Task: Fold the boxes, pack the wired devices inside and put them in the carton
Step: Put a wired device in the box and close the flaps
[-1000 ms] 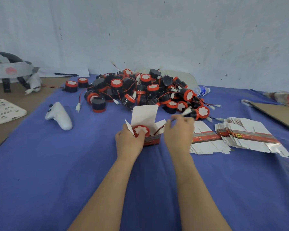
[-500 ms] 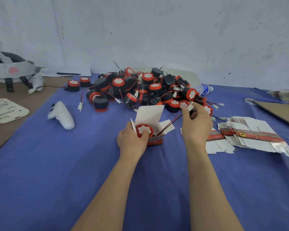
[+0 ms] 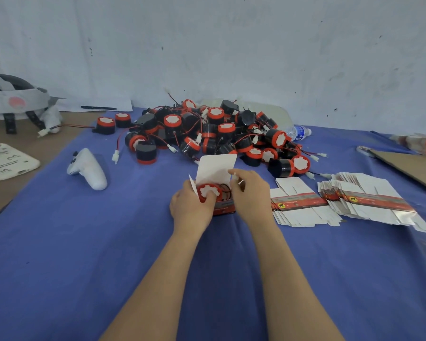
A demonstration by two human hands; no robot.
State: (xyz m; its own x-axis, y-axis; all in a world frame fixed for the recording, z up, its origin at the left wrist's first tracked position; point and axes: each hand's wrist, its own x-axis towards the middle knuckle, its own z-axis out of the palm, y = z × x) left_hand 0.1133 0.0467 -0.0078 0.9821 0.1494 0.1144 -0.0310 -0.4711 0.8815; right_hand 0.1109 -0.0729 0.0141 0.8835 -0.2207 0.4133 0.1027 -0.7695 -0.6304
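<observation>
A blue cloth is spread over the table, which is set against a pale wall. Near the table's middle one folded box stands open, its lid flap upright, and one wired device is seated inside, white face up. The box is gripped by the left hand, fingers curled round its left wall and the thumb laid on the device. The white connector is pinched in the fingertips of the right hand just above the box's right side, with the wire looped beneath it. For the step to go well, the loops should be pressed down beside the device and the connector tucked in before the flaps are closed, so that nothing is caught in a fold. Counted: one erected box, two fanned stacks of flat boxes toward the right edge, two lone devices at the far left, and a pile too tangled to be counted, judged at some dozens.
</observation>
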